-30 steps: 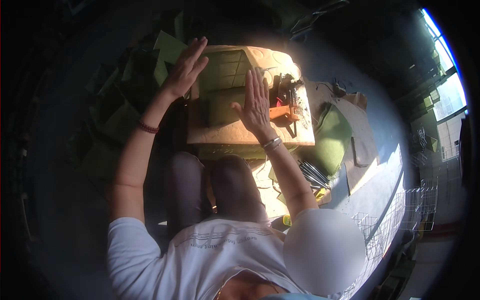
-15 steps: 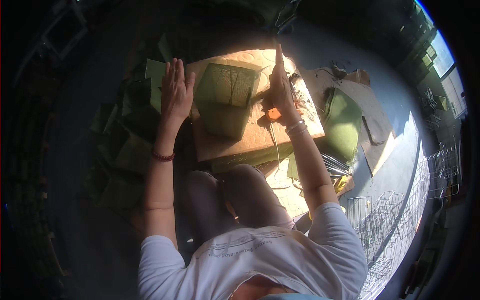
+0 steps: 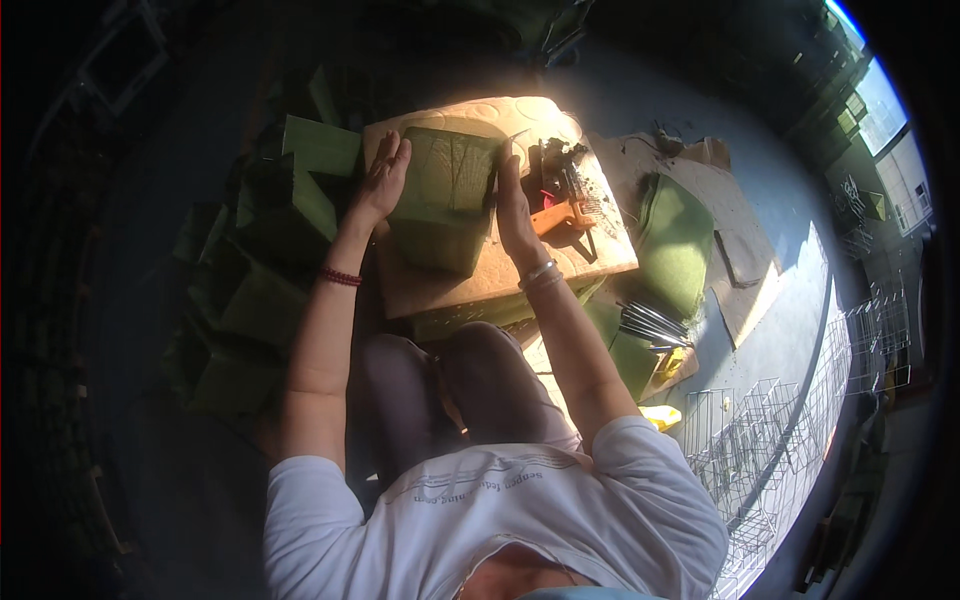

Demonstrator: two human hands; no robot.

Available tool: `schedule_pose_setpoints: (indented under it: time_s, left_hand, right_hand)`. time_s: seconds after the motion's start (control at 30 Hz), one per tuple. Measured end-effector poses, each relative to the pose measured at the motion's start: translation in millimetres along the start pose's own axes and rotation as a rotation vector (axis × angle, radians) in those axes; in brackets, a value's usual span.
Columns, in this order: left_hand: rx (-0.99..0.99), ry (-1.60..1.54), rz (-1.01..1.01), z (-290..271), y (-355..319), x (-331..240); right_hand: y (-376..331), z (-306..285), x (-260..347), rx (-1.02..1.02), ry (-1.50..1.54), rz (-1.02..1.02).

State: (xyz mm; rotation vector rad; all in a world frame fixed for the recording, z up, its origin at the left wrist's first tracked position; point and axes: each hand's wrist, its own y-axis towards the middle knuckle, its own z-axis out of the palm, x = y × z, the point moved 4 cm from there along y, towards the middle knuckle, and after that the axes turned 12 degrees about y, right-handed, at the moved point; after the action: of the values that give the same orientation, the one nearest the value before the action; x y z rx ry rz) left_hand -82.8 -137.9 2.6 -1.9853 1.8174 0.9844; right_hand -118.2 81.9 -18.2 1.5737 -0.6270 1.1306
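A green box-shaped container (image 3: 435, 238) with an open top and thin wire lines showing inside stands on the tan work surface (image 3: 420, 297) in front of my knees. At its left side is my left hand (image 3: 383, 178), fingers stretched out and palm turned inward. Along its right side, my right hand (image 3: 516, 212) is held flat with straight fingers. Both hands are at or very close to the walls; contact cannot be made out for certain. An orange-handled tool (image 3: 556, 217) lies just right of my right hand, beside dark small bits (image 3: 560, 165).
Several green box shapes (image 3: 290, 200) are piled at the left. On the right lie a stack of green sheets (image 3: 675, 235), cardboard (image 3: 745, 270) and a bundle of metal rods (image 3: 650, 325). Wire frames (image 3: 745, 430) stand on the floor at the lower right.
Both hands have come inward toward the green container, the right one moving left and lower, the left one slightly right. The orange-handled tool shows more fully.
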Motion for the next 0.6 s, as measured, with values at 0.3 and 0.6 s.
schedule_pose_setpoints:
  time_s: [0.3, 0.6]
  left_hand:
    - [-0.029, 0.484, 0.199, -5.9, 30.8, -42.5]
    - [0.045, 0.273, 0.062, 11.9, 40.0, -11.3]
  right_hand:
    - [36.7, 15.2, 16.2, 0.129, -0.361, -0.038]
    - [46.1, -1.9, 31.5, 0.074, 0.651, 0.229]
